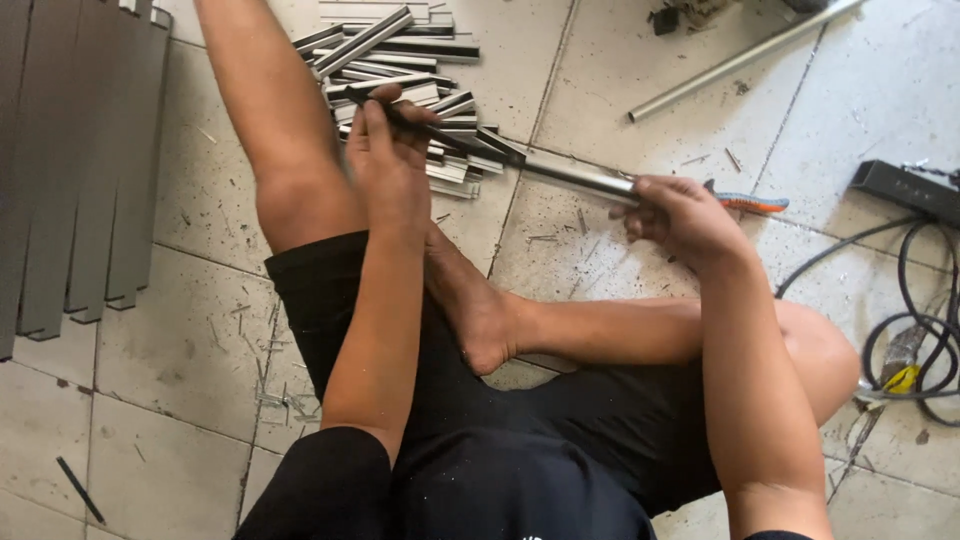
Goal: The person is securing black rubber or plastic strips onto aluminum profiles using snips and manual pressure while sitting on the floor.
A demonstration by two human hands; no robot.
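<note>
**Metal bar held across the floor, both hands closed on it**

The metal bar is held low over the tiled floor, slanting from upper left down to the right. Nearest the camera, black shorts and a bent leg are seen, with a bare foot resting on the tiles between the arms.

The right hand is closed around the right end of the bar. A tool with an orange and blue handle sticks out past this hand. The left hand is pinched around the dark left end of the bar, just over a pile of short cut metal pieces. What is being done to the bar cannot be told. Many short pieces are already stacked; how many are left cannot be seen.

Open floor is found in the middle, with small metal scraps scattered on it. Room is tight at the sides: long grey slats lie at the left, black cables and a power strip at the right. A long pipe lies farther off.
</note>
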